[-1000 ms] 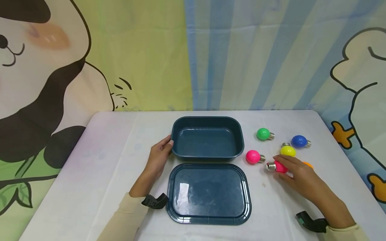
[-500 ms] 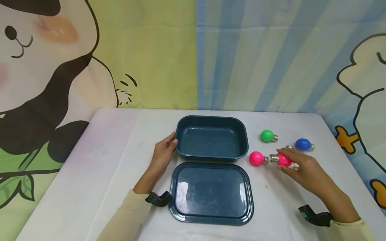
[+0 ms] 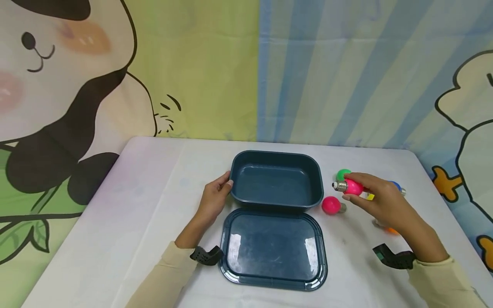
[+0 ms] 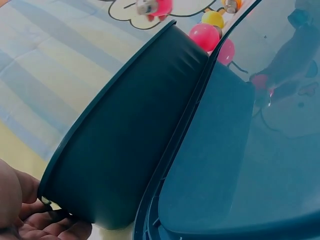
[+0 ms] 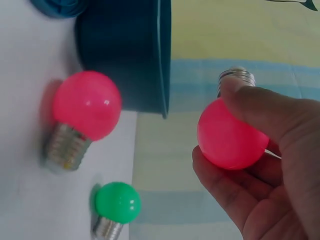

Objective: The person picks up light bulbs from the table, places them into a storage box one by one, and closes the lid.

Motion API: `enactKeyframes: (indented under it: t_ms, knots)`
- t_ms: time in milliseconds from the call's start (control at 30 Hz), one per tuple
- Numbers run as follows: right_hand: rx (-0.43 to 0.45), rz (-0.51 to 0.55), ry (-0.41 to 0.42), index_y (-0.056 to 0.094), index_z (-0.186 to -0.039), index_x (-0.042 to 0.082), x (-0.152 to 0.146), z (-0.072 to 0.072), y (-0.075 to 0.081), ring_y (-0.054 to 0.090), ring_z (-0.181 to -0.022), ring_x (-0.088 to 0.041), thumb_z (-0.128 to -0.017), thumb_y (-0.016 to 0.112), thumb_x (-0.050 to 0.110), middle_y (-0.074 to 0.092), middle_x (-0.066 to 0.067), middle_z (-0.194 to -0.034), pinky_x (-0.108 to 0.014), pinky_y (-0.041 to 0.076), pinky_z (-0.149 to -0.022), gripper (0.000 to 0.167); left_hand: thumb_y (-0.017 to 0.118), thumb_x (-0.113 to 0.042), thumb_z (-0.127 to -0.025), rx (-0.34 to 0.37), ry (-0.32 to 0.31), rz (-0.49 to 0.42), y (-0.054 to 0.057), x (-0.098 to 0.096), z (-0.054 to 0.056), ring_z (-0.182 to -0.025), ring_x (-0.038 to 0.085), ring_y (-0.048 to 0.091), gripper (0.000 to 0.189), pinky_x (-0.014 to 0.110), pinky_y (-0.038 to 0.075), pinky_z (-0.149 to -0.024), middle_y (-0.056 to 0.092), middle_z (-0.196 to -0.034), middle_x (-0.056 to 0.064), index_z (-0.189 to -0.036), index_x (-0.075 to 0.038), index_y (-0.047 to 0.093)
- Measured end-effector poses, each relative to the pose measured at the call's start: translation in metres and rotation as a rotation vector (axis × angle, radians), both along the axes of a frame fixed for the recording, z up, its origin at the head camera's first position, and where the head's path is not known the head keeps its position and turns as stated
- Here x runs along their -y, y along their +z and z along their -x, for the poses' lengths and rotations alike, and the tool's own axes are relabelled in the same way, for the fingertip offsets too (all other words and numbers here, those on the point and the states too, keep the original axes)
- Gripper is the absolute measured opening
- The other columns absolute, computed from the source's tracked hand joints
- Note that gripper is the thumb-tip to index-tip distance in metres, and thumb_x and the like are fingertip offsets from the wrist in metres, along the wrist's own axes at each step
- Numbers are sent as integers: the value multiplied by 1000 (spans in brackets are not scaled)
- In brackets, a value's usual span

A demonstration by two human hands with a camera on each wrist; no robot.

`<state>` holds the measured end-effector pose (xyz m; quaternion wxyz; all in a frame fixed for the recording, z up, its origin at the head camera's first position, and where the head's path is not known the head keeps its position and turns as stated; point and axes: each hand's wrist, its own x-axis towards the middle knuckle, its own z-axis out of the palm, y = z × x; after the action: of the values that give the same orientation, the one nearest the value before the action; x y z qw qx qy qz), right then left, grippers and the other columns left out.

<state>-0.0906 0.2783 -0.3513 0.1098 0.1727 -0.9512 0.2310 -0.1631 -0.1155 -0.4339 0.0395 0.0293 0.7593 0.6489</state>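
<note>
Head: left hand [image 3: 213, 199] grips the left end of the dark blue box [image 3: 275, 182], whose long side runs left to right on the table [image 3: 154, 222]. Lid [image 3: 273, 252] lies just on the near side; contact between the two unclear. Right hand [image 3: 381, 196] pinches the held pink bulb [image 3: 352, 187] to the right of the box. Bulb's long axis roughly parallel to the box's long side, screw base toward the box, globe toward the palm. Hands well apart, box and bulb between them. Loose pink bulb [image 3: 331, 205] near the box's right corner; green bulb [image 3: 343, 174], yellow bulb [image 3: 370, 196], blue bulb [image 3: 396, 185] and orange bulb [image 3: 391, 231] partly covered by the right hand and arm.

Left wrist: fingers at one end of the box; held pink bulb off beyond the opposite end, blurred.

Right wrist: thumb over the bulb's neck, fingers against the globe, bulb clear of the table. Gap shows between bulb and box rim; not touching.
</note>
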Motion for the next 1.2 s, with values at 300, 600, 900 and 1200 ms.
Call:
enactKeyframes:
  t_ms: [300,600,900,1200]
  knots:
    - [42,178,84,61,-129,2,16,21,0,60,-103,-33,-79,81,6,63,-17,-122,-7,45,-80,54,50,-16,-103,-5,-1,3,-2,1,0,-136,19,39,44,29,38,-104,44,-147,9,-144,0,45]
    - [140,308,103,60,-131,1,37,45,-3,59,-106,-32,-85,77,13,61,-16,-125,-15,51,-81,50,51,-18,-103,0,-7,6,-3,2,-1,-136,17,39,45,26,38,-104,44,-147,6,-144,-1,44]
    - [171,319,150,60,-130,0,57,68,0,61,-107,-33,-85,76,12,61,-18,-125,-29,55,-82,49,51,-17,-102,-38,-8,7,0,2,-3,-136,21,38,45,31,37,-106,43,-147,9,-143,0,45]
    - [291,368,160,58,-133,2,76,90,-1,61,-103,-32,-87,76,19,58,-18,-125,-30,56,-81,52,51,-18,-103,-56,-24,4,-1,3,-4,-137,24,37,46,36,35,-107,41,-148,12,-143,1,43]
